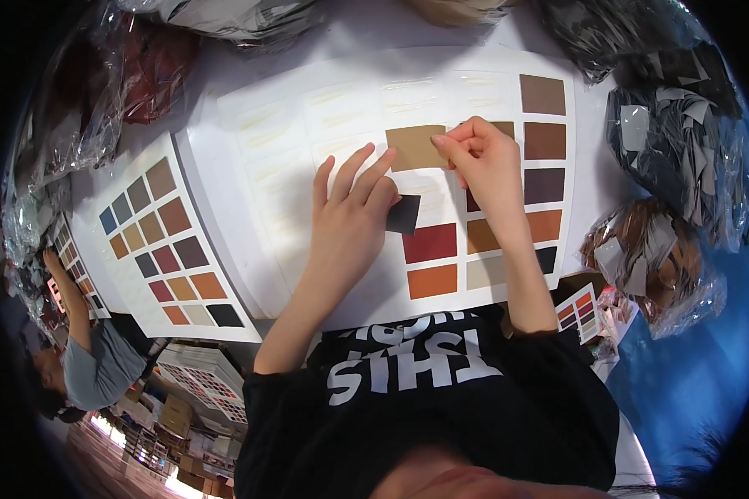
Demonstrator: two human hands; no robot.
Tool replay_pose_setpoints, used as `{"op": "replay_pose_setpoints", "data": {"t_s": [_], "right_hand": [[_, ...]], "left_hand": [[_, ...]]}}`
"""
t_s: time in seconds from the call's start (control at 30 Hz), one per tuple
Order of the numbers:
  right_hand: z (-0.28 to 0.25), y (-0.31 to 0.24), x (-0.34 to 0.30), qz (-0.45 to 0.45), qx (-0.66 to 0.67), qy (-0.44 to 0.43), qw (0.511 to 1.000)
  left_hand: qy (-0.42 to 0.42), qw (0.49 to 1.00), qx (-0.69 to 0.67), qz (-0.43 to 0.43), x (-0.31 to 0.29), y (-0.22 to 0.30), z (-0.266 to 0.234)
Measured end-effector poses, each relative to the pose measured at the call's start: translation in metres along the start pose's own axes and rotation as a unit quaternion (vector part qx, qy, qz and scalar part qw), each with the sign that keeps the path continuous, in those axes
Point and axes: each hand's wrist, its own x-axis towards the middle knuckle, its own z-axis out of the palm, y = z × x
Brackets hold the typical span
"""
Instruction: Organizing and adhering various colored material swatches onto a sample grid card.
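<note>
A white sample card [341, 291] with rows of coloured swatches lies on the table in front of me. Near its middle is a tan swatch [416, 148]. My right hand [484, 154] pinches at that swatch's right edge, thumb and forefinger together. On the other side, a fingertip of my left hand [354, 204] rests by its left edge, the other fingers spread. A dark grey swatch [404, 214], tilted against the rows, sticks out from between that hand's thumb and forefinger. The thumb is mostly hidden. Below it sit a dark red swatch [430, 243] and an orange swatch [432, 281].
To the left lies another card [225, 287] filled with swatches. Clear plastic bags of loose swatches line the table: a red one [154, 71], a grey one [670, 137], a brown one [645, 249]. A co-worker [100, 362] reaches over a card at far left.
</note>
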Motion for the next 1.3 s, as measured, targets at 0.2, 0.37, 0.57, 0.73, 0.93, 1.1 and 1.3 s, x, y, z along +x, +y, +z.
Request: {"op": "replay_pose_setpoints", "data": {"t_s": [0.2, 0.37, 0.57, 0.73, 0.93, 1.1, 1.3], "right_hand": [[-0.005, 0.002, 0.0, -0.108, -0.293, 0.115, 0.943], [-0.01, 0.008, -0.045, -0.021, 0.045, -0.059, 0.997], [-0.009, 0.026, -0.067, 0.03, 0.11, -0.108, 0.988], [-0.019, 0.032, -0.051, 0.014, 0.068, -0.057, 0.996], [-0.013, 0.033, -0.049, 0.042, 0.088, -0.066, 0.993], [-0.012, 0.031, -0.048, 0.033, 0.073, -0.064, 0.995], [-0.01, 0.022, -0.049, 0.047, 0.066, -0.046, 0.996]], "left_hand": [[0.011, 1.0, -0.007, -0.004, 0.002, 0.002, -0.003], [0.047, 0.998, -0.032, -0.011, -0.004, 0.008, -0.003], [0.004, 0.996, -0.084, -0.033, -0.021, 0.02, -0.005], [0.032, 0.998, -0.007, -0.061, -0.039, 0.013, -0.008], [-0.009, 0.999, -0.026, -0.019, -0.05, 0.017, 0.002], [-0.012, 1.0, -0.006, 0.011, -0.046, 0.018, 0.005], [-0.027, 0.998, 0.04, 0.044, -0.045, 0.016, 0.007]]}}
